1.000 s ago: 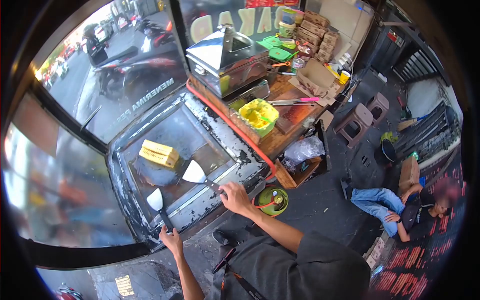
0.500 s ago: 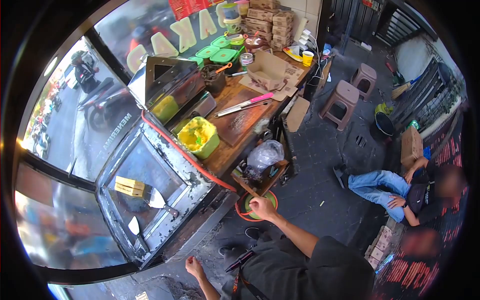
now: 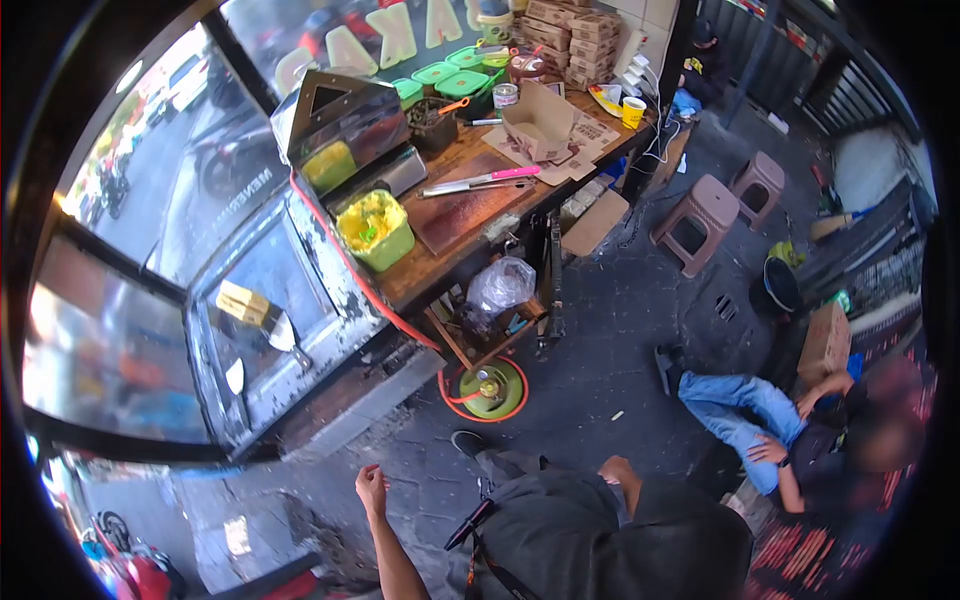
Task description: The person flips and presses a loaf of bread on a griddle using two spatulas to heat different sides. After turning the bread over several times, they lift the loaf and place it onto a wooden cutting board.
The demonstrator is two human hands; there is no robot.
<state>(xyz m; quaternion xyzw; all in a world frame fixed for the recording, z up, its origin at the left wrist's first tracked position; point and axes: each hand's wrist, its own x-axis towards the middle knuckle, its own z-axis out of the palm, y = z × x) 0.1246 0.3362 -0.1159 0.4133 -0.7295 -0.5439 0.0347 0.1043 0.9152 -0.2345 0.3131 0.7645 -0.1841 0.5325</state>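
Note:
My left hand (image 3: 372,488) hangs in the air above the pavement, left of my body, fingers loosely bent with nothing visible in them. My right hand (image 3: 620,474) is down beside my hip against my dark clothing; its fingers are mostly hidden. Ahead, a wooden drawer (image 3: 452,338) stands out under the counter with a clear plastic bag (image 3: 502,285) in it. Below is a green gas cylinder (image 3: 508,392) with an orange hose. On the griddle (image 3: 312,262) lie a yellowish bread block (image 3: 242,302), a wide scraper (image 3: 284,334) and a narrower spatula (image 3: 235,377).
The wooden counter (image 3: 395,290) holds a green tub (image 3: 385,250) of yellow spread, a pink-handled knife (image 3: 515,174), a cardboard box (image 3: 537,125) and stacked boxes (image 3: 595,45). Plastic stools (image 3: 700,212) stand to the right. A seated person (image 3: 745,415) is at the right.
My right hand has drawn back from near the drawer to my hip. My left hand has risen slightly. The view has shifted, and the person outside the left window is out of sight.

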